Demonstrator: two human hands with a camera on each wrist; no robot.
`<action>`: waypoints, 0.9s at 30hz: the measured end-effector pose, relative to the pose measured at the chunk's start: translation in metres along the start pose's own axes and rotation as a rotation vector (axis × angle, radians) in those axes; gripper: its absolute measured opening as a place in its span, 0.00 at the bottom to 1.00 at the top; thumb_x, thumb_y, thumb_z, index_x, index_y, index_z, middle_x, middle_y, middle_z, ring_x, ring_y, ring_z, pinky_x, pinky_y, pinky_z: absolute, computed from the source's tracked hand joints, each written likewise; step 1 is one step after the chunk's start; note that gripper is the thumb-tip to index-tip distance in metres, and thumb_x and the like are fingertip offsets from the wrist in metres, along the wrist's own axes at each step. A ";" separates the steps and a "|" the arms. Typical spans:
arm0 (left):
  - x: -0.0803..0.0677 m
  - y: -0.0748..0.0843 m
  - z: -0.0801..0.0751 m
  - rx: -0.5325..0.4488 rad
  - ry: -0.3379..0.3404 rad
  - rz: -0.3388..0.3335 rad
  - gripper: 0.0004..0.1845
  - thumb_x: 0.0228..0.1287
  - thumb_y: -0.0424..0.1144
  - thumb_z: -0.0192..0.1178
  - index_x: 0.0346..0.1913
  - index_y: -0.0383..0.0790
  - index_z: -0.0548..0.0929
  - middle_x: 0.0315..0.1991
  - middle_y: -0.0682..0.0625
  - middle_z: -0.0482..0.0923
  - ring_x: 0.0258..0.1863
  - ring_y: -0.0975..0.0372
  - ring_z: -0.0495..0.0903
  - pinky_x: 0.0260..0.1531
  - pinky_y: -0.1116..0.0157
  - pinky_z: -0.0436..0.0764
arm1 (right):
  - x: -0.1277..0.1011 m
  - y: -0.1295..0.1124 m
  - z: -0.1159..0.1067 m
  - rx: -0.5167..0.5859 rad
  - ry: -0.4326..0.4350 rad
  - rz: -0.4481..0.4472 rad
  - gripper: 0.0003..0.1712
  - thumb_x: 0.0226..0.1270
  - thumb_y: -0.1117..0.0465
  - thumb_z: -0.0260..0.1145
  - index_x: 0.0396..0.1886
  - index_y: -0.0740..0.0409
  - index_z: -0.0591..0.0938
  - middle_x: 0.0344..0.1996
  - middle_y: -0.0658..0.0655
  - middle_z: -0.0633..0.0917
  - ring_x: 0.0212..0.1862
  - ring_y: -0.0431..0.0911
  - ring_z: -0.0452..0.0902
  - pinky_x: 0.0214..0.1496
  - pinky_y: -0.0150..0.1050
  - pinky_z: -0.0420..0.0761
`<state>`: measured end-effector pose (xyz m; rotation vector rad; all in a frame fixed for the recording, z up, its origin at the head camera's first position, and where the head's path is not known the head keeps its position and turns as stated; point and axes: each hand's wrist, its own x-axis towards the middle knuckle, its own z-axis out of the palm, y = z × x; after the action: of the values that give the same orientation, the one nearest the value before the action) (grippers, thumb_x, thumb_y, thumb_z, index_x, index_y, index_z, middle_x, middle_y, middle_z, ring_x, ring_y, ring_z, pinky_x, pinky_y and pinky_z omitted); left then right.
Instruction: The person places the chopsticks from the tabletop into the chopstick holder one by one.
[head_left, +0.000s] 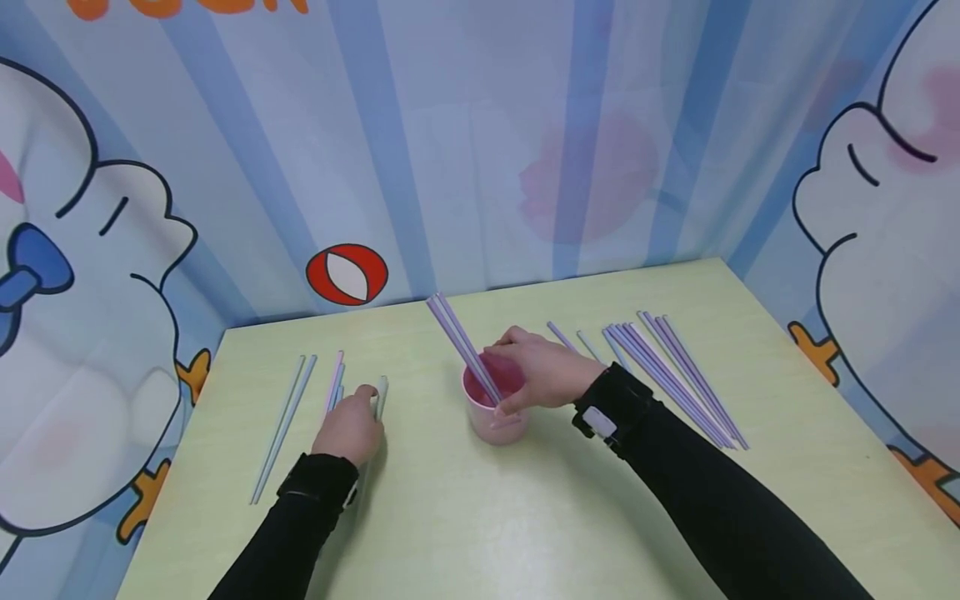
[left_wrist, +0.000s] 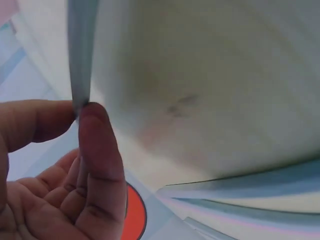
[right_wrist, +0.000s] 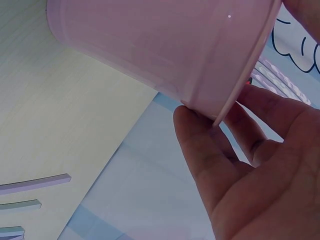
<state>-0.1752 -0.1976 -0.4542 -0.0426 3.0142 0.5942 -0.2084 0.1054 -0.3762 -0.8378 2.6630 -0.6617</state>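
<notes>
Black sleeves run up from the bottom of the head view, and our two arms reach forward over the pale green desk (head_left: 465,517). Our left hand (head_left: 349,427) lies low on the desk at the left, knuckles up, its fingers (left_wrist: 95,150) pinching the near end of a pale green chopstick (head_left: 381,395); the left wrist view shows thumb and forefinger closed narrowly on that stick's tip. Our right hand (head_left: 542,370) sits at the middle of the desk, draped over the rim of a pink cup (head_left: 491,417). Its thumb presses the cup's near outer wall and the other fingers (right_wrist: 210,150) curl over the far rim, so the cup is gripped from above.

We count one cup, standing upright at the desk's centre. Two lilac chopsticks (head_left: 461,342) stand in it, leaning up and to the left, just beside the right hand. Left of the left hand lies a pale green pair (head_left: 288,421), and close by the knuckles a few more pastel sticks (head_left: 335,385), partly hidden, so we cannot count them exactly. Right of the cup a fan of lilac chopsticks (head_left: 675,379) lies on the desk, about ten, too tightly packed for a sure count.
</notes>
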 end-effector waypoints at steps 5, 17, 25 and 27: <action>0.002 0.007 -0.018 -0.077 0.057 0.003 0.27 0.66 0.32 0.56 0.67 0.30 0.65 0.35 0.44 0.78 0.27 0.55 0.76 0.25 0.60 0.75 | 0.000 -0.001 -0.001 0.001 0.001 -0.004 0.49 0.46 0.48 0.81 0.69 0.53 0.71 0.56 0.52 0.72 0.55 0.47 0.71 0.51 0.39 0.79; 0.004 0.038 -0.087 -0.427 0.289 0.037 0.25 0.71 0.41 0.52 0.66 0.32 0.65 0.44 0.43 0.75 0.37 0.54 0.80 0.31 0.61 0.78 | 0.000 0.000 -0.001 0.014 -0.004 0.012 0.48 0.46 0.48 0.81 0.68 0.51 0.72 0.56 0.50 0.72 0.55 0.46 0.71 0.50 0.37 0.80; 0.002 0.062 -0.113 -0.602 0.432 0.137 0.24 0.72 0.44 0.51 0.64 0.36 0.63 0.42 0.45 0.72 0.35 0.59 0.81 0.35 0.65 0.79 | 0.000 -0.001 -0.001 0.014 -0.008 0.025 0.48 0.46 0.49 0.81 0.68 0.52 0.72 0.56 0.51 0.72 0.56 0.48 0.71 0.50 0.38 0.80; 0.002 0.068 -0.117 -0.637 0.450 0.159 0.24 0.72 0.44 0.52 0.64 0.36 0.63 0.43 0.45 0.71 0.35 0.60 0.80 0.38 0.66 0.79 | 0.000 -0.001 0.000 0.017 -0.008 0.027 0.48 0.45 0.49 0.81 0.68 0.52 0.72 0.56 0.52 0.72 0.56 0.48 0.71 0.49 0.39 0.80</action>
<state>-0.1876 -0.1789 -0.3203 0.0364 3.0887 1.7467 -0.2082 0.1045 -0.3753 -0.7967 2.6529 -0.6729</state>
